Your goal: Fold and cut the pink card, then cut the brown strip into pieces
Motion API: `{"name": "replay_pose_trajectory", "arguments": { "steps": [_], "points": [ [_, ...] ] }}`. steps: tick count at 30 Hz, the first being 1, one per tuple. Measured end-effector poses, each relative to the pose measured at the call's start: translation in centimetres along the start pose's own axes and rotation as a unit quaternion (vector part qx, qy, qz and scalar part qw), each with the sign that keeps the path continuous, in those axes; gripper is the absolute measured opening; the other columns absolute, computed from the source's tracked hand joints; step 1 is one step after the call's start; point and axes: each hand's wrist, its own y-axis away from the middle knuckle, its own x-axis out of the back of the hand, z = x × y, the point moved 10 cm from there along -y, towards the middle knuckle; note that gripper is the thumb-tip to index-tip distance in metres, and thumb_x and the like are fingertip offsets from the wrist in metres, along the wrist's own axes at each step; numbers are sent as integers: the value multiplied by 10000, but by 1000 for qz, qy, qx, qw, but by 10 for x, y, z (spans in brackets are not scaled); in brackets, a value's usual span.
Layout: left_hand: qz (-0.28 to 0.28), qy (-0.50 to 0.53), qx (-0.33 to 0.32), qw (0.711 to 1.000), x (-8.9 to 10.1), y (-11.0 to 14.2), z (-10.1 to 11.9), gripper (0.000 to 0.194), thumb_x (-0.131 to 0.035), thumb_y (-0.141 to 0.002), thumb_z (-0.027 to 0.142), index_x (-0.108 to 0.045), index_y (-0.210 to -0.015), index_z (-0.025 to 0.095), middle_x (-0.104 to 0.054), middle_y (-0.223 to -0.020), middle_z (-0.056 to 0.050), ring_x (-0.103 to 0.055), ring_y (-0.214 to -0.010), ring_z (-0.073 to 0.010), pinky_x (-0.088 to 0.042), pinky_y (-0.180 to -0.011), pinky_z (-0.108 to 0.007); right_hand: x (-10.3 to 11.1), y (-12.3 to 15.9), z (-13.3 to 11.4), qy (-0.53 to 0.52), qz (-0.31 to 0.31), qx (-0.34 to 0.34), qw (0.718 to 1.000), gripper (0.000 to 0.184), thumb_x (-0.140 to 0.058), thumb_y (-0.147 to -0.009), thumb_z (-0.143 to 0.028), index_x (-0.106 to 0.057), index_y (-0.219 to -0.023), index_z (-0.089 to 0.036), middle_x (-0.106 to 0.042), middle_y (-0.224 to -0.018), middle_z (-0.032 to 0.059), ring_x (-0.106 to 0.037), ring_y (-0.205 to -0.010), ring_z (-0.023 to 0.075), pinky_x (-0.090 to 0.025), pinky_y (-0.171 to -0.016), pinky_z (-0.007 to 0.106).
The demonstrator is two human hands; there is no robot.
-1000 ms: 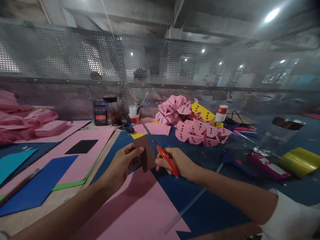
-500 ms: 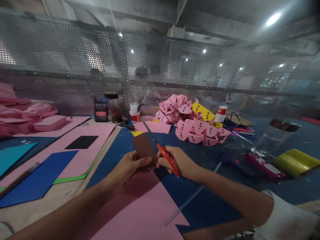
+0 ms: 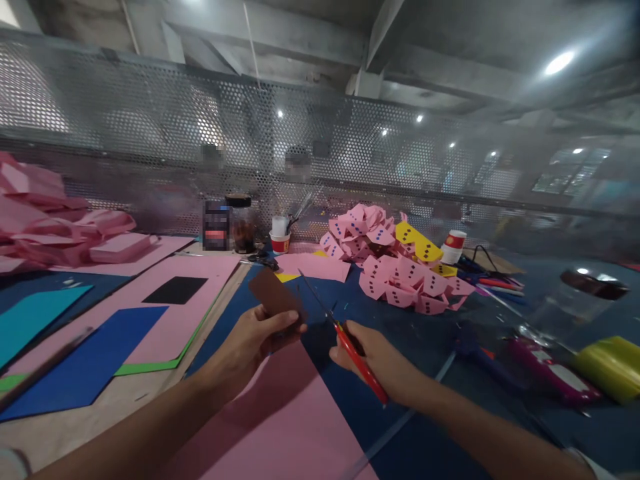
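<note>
Between the thumb and fingers of my left hand (image 3: 267,331) is a piece of brown card (image 3: 273,293), tilted, with its far corner looking rounded. My right hand (image 3: 373,357) is closed around the red handles of a pair of scissors (image 3: 356,357). The blades point away and to the left, a short gap to the right of the card. Under my hands lies a large pink sheet (image 3: 290,413) on the dark blue table surface (image 3: 330,387).
To the left lie a blue sheet (image 3: 95,360), a black rectangle (image 3: 175,290) and a pile of pink pieces (image 3: 75,227). Dotted pink strips (image 3: 410,283) are heaped ahead. On the right are a clear jar (image 3: 575,303), a yellow roll (image 3: 610,367) and a glue gun (image 3: 485,363).
My right hand has drawn the scissors away from the brown card, toward the right and nearer me. The card has tilted further left in my left hand. The whole view has shifted slightly.
</note>
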Motion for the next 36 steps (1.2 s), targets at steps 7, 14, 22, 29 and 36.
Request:
{"name": "replay_pose_trajectory", "arguments": {
  "steps": [7,14,22,29,36],
  "points": [
    [20,11,2,1000,12,-7,-4,186,-795,-706,233,-716,-856,155,-728,-887,-53,-688,-771,-157,-573,-771,-244,-2,1,11,53,-56,-26,997,87,-490,-883,-268,-484,-827,-201,-506,-671,-47,-427,-563,82,-283,-500,209],
    [12,22,-13,1000,5,-4,-1,163,-773,-733,201,-704,-874,158,-717,-872,-23,-681,-761,-131,-580,-757,-221,-6,3,4,110,-41,-6,993,174,-501,-884,-299,-447,-754,-196,-545,-671,-34,-429,-563,84,-273,-518,215],
    [-6,27,-28,999,-1,1,6,137,-733,-770,185,-690,-895,147,-711,-904,-37,-670,-776,-126,-572,-748,-204,-3,7,1,221,-21,-6,975,252,-527,-876,-421,-482,-774,-196,-585,-707,-10,-455,-595,104,-235,-529,228],
    [3,32,-34,999,0,2,10,153,-734,-763,169,-692,-909,150,-718,-890,-40,-672,-780,-129,-570,-758,-203,-2,7,-2,272,-7,10,962,225,-483,-903,-412,-522,-831,-203,-643,-783,15,-528,-628,124,-227,-548,249],
    [8,40,-41,998,4,-1,6,182,-770,-728,208,-706,-887,149,-732,-899,-40,-674,-802,-132,-559,-804,-216,-4,7,-5,310,4,28,950,235,-445,-922,-410,-540,-858,-205,-663,-833,27,-574,-694,148,-228,-568,257]
  ]
}}
